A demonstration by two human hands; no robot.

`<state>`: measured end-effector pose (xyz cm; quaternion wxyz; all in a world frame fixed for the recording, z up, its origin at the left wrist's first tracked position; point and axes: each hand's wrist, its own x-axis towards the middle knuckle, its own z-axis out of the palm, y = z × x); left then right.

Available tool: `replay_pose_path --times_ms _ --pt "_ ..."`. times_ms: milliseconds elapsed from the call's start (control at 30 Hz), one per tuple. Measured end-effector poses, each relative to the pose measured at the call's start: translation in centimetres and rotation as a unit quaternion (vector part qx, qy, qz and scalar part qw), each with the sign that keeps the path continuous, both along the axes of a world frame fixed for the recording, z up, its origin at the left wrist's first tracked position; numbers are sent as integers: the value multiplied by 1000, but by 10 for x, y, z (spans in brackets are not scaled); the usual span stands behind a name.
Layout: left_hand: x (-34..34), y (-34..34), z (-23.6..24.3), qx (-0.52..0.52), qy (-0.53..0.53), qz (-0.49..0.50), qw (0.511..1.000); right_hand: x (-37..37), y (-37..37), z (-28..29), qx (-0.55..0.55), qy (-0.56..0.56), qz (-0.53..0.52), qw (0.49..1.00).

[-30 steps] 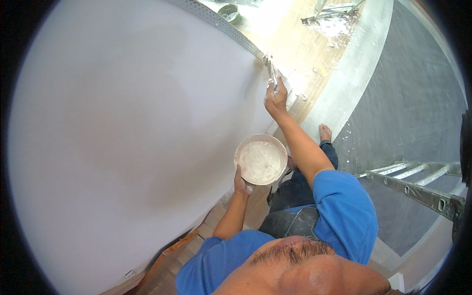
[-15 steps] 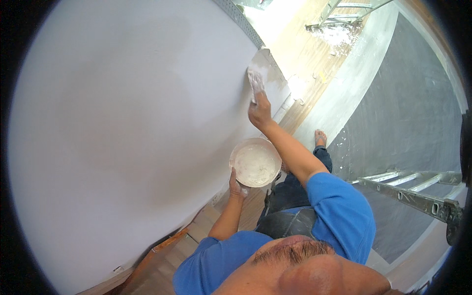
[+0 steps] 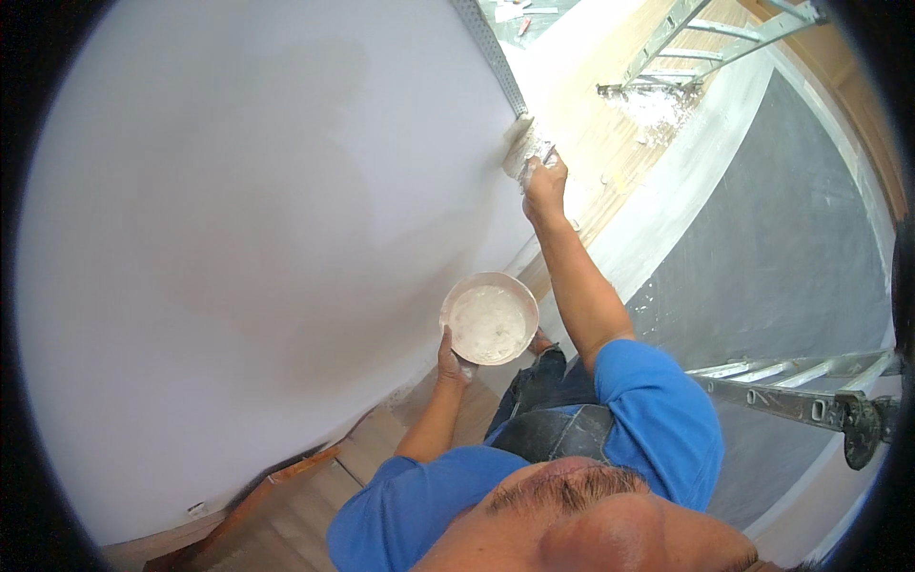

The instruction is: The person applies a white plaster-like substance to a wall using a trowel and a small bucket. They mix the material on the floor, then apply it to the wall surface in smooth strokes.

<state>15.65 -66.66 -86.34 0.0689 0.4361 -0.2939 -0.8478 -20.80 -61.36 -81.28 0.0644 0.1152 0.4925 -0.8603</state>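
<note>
The work in hand looks like skimming plaster onto the wall (image 3: 238,248), a broad, smooth, pale face that fills the left of the view. Low and near the middle, the left hand (image 3: 452,360) cups a round bowl (image 3: 489,318) from below, fingers closed around its underside; the bowl holds white plaster and hangs just off the wall, level enough to keep its load. Further right and higher, the right hand (image 3: 544,187) is clenched on the handle of a trowel (image 3: 521,145), whose blade lies against the wall close beside the metal corner bead (image 3: 491,52) at the wall's edge. The two hands are well apart, the bowl below, the trowel at full reach of the arm. By my judgement this is a spreading stroke near the corner, and the next move calls for steady, even pressure with the blade kept at a shallow angle, so no ridge is left by the bead. To the right stand a ladder (image 3: 810,400) close by and a second ladder (image 3: 705,38) farther off on the wooden floor (image 3: 610,133).
</note>
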Motion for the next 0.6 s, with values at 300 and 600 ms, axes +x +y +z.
replay_pose_path --times_ms 300,600 --pt "-9 -2 -2 23 19 8 1000 52 28 75 222 137 132 956" --pt "-1 -2 3 39 36 36 998 14 -31 32 325 376 -79 864"
